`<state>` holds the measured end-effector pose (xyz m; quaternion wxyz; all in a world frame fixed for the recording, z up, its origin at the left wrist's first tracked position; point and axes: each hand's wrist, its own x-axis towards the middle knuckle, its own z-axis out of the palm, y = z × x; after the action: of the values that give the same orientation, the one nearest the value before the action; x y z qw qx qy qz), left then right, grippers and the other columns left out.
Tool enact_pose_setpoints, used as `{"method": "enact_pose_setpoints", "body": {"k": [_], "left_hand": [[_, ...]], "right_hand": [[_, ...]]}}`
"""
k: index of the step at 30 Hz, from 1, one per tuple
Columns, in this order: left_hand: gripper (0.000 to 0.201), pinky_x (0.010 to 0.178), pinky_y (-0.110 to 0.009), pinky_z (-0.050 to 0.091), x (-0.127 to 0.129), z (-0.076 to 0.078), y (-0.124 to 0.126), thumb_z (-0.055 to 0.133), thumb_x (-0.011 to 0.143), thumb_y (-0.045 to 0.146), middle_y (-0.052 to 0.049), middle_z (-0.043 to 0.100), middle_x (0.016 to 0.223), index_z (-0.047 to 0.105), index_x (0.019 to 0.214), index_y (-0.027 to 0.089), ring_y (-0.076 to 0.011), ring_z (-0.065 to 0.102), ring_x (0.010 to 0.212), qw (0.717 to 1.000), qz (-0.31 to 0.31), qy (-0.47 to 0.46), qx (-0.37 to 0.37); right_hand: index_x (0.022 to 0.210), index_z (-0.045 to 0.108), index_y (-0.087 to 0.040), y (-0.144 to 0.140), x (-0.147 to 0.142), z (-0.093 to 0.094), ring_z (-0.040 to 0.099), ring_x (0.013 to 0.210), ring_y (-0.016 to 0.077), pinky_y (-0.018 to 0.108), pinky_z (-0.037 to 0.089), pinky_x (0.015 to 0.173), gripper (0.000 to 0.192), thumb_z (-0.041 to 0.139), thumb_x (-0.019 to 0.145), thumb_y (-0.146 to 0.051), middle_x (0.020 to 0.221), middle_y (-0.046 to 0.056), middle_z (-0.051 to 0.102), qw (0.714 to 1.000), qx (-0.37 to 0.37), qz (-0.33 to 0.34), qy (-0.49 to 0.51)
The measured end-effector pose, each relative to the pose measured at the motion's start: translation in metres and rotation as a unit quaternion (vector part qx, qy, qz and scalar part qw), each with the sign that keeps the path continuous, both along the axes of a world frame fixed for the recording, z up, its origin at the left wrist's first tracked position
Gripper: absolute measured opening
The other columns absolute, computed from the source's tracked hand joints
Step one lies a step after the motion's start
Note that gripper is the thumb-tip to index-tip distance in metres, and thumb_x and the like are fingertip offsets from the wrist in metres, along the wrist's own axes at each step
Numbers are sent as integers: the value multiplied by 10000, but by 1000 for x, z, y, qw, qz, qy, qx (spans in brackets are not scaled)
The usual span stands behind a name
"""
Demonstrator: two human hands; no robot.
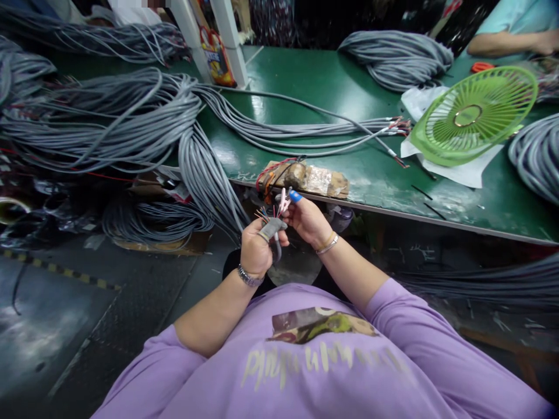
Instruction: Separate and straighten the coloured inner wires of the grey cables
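Observation:
In front of my lap, my left hand [257,249] is closed round the end of a grey cable [276,249]. Thin coloured wires [262,215] fan out past its thumb side. A grey wrap [271,228] lies over the thumb area; whether it is a thumb cover or part of the cable is unclear. Close beside it, my right hand [309,222] has a blue cover [296,196] on its thumb. Its fingers are closed on a small pink-and-white piece [285,201] by the wire ends; its exact kind is too small to tell.
Beyond my hands, a taped wooden block [317,179] sits at the edge of the green table [288,73]. Grey cable bundles [126,122] cover the left side; several stripped ends [395,125] point right. A green fan [467,116] stands at right. Another person's arm [502,43] is at top right.

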<state>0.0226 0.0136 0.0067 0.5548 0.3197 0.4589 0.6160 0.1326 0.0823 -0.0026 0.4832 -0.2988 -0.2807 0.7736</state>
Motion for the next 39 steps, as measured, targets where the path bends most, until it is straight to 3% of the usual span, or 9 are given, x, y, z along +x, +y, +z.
{"method": "enact_pose_setpoints", "body": {"k": [10,19,25,29,31,34,39], "left_hand": [[236,410,-205,477,3,1,3,734,672,360,12,608,498,662,691,136,-95,544,406,1000,-9,12,-6],[252,436,-210,470,2,-5,0,716,678,384,9,600,497,647,688,142,-98,552,417,999,-22,41,-17],[228,438,-219,468,0,-5,-6,705,700,369,14,600,494,643,684,151,-100,545,411,999,-17,42,-8],[203,440,-220,453,-5,-8,-12,689,735,362,13,618,513,665,718,161,-109,558,429,996,6,86,35],[180,450,-217,442,-10,-10,-11,679,751,351,7,639,544,684,749,170,-110,564,451,984,26,157,74],[128,522,-223,455,-19,-10,-6,672,753,311,-3,663,596,708,762,188,-117,583,517,943,51,301,134],[65,620,-256,459,-24,-9,5,693,713,266,-14,660,609,719,721,208,-145,588,566,890,76,416,169]], "right_hand": [[773,617,-171,10,-13,-13,544,560,92,212,466,523,545,519,792,-707,682,12,632,1000,-10,-15,13],[768,602,-175,11,-20,-7,484,501,76,196,398,466,507,563,786,-680,619,-15,596,995,-74,-31,66],[801,611,-184,6,-13,-6,518,541,97,218,435,501,597,427,810,-752,693,8,630,993,-81,25,78],[843,620,-189,3,-8,-3,534,573,98,220,447,524,529,458,841,-693,764,11,658,992,-79,52,82],[841,624,-189,3,-6,-1,535,587,93,210,442,534,440,525,851,-617,757,3,654,994,-69,45,71],[814,626,-181,2,-5,-1,511,579,82,194,418,526,348,601,842,-528,708,-13,624,998,-40,23,50],[802,639,-173,0,-8,-4,492,581,90,209,404,530,419,584,821,-588,685,-1,605,1000,-9,0,17]]}}
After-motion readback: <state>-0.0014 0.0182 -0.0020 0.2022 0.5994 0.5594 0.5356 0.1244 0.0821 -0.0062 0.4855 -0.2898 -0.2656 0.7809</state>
